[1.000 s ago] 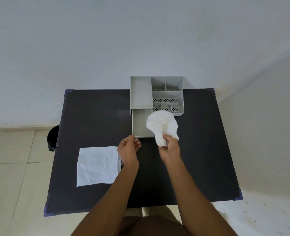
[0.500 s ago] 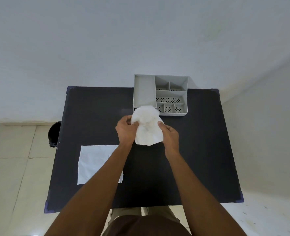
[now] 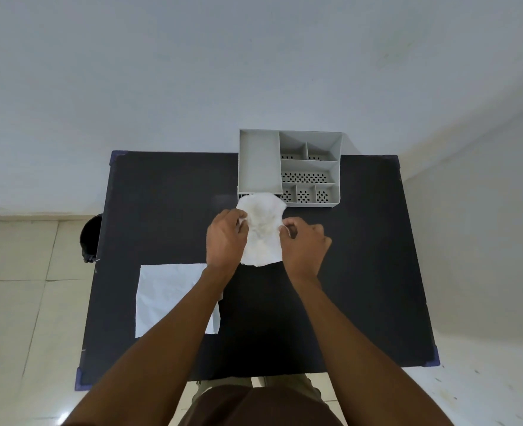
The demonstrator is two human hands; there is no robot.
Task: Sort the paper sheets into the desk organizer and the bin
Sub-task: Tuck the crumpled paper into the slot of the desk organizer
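Note:
A crumpled white paper sheet (image 3: pixel 261 230) hangs above the middle of the black table, held on both sides. My left hand (image 3: pixel 226 238) grips its left edge and my right hand (image 3: pixel 304 244) pinches its right edge. Just behind it, at the table's far edge, stands the grey desk organizer (image 3: pixel 258 161) with a long left tray and several perforated compartments; the sheet hides its front left part. A flat white paper sheet (image 3: pixel 168 298) lies on the table's left front, partly under my left forearm. The black bin (image 3: pixel 91 238) sits on the floor left of the table.
The black table (image 3: pixel 361 272) has blue corner caps and stands against a white wall. A second wall runs close along its right side. Light floor tiles lie to the left, where the bin stands by the table's edge.
My left hand has come up and taken the crumpled sheet's left side; earlier only my right hand held it. Both hands now spread the sheet wider in front of the organizer.

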